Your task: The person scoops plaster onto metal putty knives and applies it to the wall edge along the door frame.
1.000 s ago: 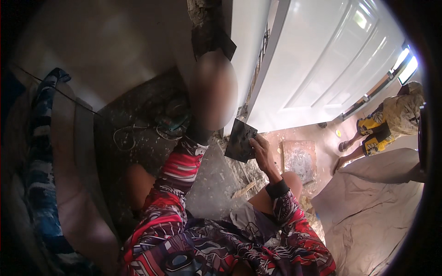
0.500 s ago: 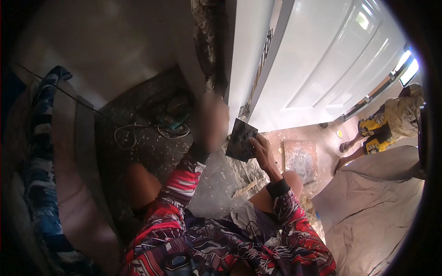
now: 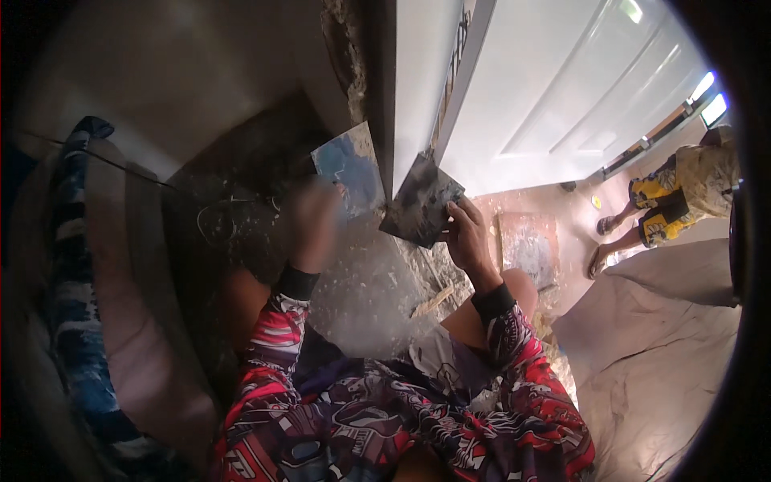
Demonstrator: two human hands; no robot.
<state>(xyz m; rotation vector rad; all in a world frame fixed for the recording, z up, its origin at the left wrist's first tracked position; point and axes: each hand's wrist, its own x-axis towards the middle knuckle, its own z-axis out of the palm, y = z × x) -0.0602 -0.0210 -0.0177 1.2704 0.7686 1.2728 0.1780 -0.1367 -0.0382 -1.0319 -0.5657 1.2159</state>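
Left side: a wall and a blue patterned cloth [image 3: 76, 337] on a cushion.

Left hand [image 3: 312, 221]: motion-blurred, raised near a blue-grey trowel [image 3: 347, 169] whose blade lies close to the door frame [image 3: 384, 88]. It probably grips the trowel, but the blur hides the fingers; grip state cannot be told.

Centre: the frame edge shows rough, crumbly filler near the top, so patching there looks unfinished. Debris and a wood sliver [image 3: 432, 301] lie on the floor [image 3: 377, 281].

Right hand [image 3: 466, 237]: closed on a dark, plaster-smeared square hawk [image 3: 422, 210], thumb on top, held just right of the frame. The hawk carries only a thin grey smear, no visible heap. No bucket or tub is in view.

Right: a white door [image 3: 578, 88], a floor board [image 3: 528, 245], a drop cloth [image 3: 658, 353], and another person [image 3: 683, 197] well apart.
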